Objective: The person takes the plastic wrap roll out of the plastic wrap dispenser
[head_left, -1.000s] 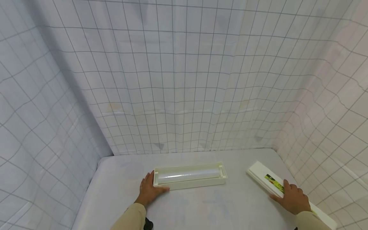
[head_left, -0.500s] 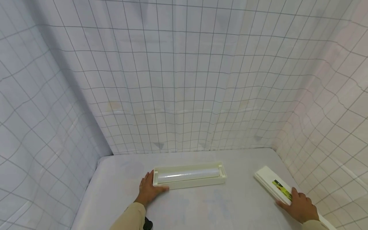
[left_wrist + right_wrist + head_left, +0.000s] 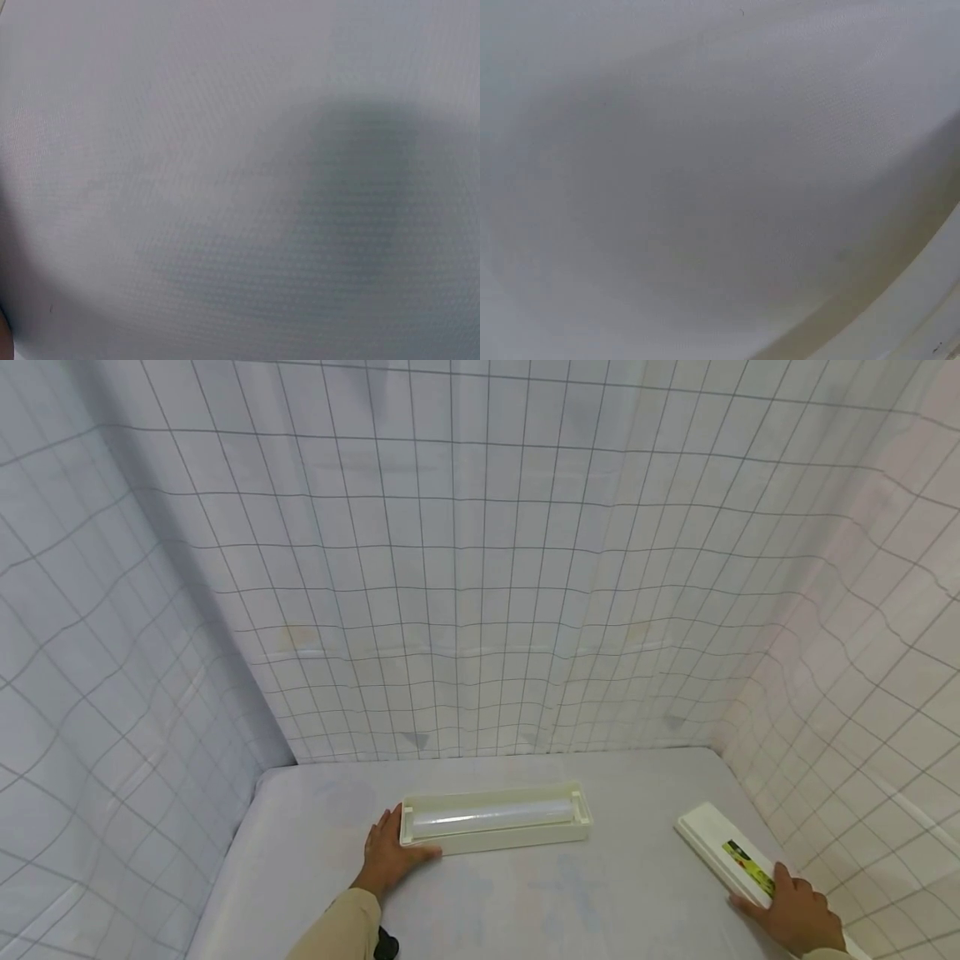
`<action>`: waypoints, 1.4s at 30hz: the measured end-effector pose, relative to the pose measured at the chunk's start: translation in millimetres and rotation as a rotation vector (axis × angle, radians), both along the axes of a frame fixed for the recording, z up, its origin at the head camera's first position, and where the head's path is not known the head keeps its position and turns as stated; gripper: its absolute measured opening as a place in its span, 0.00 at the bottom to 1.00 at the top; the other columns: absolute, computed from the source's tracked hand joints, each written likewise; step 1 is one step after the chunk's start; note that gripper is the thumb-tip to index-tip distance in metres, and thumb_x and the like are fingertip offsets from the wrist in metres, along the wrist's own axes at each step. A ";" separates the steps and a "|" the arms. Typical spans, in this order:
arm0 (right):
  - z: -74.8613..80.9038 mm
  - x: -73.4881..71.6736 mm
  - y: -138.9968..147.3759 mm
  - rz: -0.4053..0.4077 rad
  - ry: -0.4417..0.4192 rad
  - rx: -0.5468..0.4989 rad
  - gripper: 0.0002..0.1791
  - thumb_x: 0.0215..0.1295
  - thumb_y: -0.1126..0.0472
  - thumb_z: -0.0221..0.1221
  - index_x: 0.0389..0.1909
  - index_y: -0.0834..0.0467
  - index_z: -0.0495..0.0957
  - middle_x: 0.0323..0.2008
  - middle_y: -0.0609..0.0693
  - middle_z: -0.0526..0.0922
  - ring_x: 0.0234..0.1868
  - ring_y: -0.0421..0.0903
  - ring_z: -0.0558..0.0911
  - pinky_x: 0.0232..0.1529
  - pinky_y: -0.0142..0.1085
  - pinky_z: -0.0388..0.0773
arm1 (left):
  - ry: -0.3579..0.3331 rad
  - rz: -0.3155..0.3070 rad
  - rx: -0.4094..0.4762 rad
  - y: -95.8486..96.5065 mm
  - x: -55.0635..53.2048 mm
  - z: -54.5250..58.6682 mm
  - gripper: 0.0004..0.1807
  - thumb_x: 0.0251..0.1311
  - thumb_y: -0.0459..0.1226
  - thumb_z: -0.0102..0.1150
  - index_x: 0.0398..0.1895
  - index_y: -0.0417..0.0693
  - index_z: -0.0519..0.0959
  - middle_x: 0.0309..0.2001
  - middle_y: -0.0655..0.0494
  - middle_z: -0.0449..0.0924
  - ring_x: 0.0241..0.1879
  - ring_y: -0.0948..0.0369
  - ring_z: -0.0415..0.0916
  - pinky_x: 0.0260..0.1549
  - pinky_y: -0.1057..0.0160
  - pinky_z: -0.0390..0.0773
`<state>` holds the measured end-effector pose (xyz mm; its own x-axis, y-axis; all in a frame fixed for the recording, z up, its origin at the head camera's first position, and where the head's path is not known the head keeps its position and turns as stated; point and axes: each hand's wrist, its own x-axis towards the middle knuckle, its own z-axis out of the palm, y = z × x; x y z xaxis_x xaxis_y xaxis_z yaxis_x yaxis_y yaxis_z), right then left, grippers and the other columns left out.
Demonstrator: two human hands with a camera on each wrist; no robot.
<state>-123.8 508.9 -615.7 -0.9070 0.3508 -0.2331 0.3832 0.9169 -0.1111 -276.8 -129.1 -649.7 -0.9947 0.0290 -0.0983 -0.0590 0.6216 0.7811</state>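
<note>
Open box [image 3: 513, 842], cream-white, long and narrow: sits on the tabletop [image 3: 562, 910] just about mid-frame in the head view, open side up, long axis running roughly left to right, right end a touch farther from me. Clear, shiny roll [image 3: 491, 817] lies lengthwise inside, between the fittings at the two ends. My left hand [image 3: 392, 857] has the box by its left end: thumb along the near long wall, fingers round the back of the end, spread just enough to span it. My right hand [image 3: 799, 914] is well apart, far right, gripping a flat white lid [image 3: 711, 832]: thumb on the near long edge, fingers over the far one, opening about the lid's width. Lid runs diagonally, far end pointing up-left, near end passing under my hand toward the lower right; can't tell if it touches the tabletop. Yellow-green and black label [image 3: 750, 865] on its upper face, partly under my fingers. Lid and box don't touch. Beige sleeve [image 3: 341, 927] on my left arm, small black object [image 3: 386, 945] beside that wrist. White grid-patterned sheets [image 3: 480, 577] behind and on both sides. Wrist views: mostly blurred pale surface.
</note>
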 end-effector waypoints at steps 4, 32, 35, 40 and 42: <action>-2.0 -1.0 0.2 -0.013 -0.018 -0.007 0.72 0.47 0.15 0.58 0.65 0.78 0.54 0.49 0.82 0.72 0.42 0.73 0.78 0.36 0.64 0.80 | 0.006 -0.004 -0.007 -0.4 0.6 1.2 0.67 0.37 0.57 0.83 0.79 0.40 0.55 0.76 0.33 0.60 0.80 0.38 0.46 0.80 0.38 0.39; 10.8 -21.0 -0.7 0.091 0.071 -0.053 0.69 0.58 0.20 0.56 0.68 0.81 0.52 0.57 0.88 0.65 0.47 0.83 0.75 0.37 0.67 0.80 | 0.028 -0.001 -0.034 -0.5 1.7 1.4 0.66 0.38 0.55 0.83 0.78 0.40 0.57 0.75 0.34 0.62 0.79 0.38 0.48 0.80 0.38 0.41; 13.6 -24.5 -3.1 0.100 0.083 -0.056 0.69 0.58 0.20 0.55 0.70 0.81 0.51 0.59 0.88 0.65 0.49 0.84 0.74 0.37 0.67 0.80 | 0.029 -0.002 -0.027 -0.7 1.9 0.7 0.65 0.37 0.54 0.83 0.78 0.40 0.57 0.75 0.34 0.62 0.80 0.38 0.47 0.80 0.38 0.40; 24.5 -32.7 -13.1 0.120 0.104 -0.074 0.70 0.59 0.20 0.54 0.73 0.79 0.48 0.64 0.87 0.61 0.57 0.87 0.68 0.43 0.72 0.77 | 0.040 -0.007 -0.037 -0.7 1.5 -0.5 0.65 0.38 0.55 0.83 0.78 0.41 0.58 0.74 0.35 0.64 0.80 0.38 0.47 0.80 0.36 0.40; 29.9 -37.5 -18.6 0.126 0.107 -0.075 0.71 0.58 0.19 0.54 0.74 0.79 0.48 0.65 0.86 0.60 0.59 0.87 0.66 0.46 0.74 0.75 | 0.043 -0.007 -0.040 -0.8 1.4 -0.6 0.65 0.38 0.55 0.83 0.78 0.41 0.58 0.74 0.36 0.65 0.80 0.38 0.48 0.80 0.36 0.41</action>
<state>-161.4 490.4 -585.8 -0.9637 0.2182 -0.1539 0.2482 0.9445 -0.2151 -275.4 -129.9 -650.3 -0.9979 0.0327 -0.0567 -0.0217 0.6524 0.7576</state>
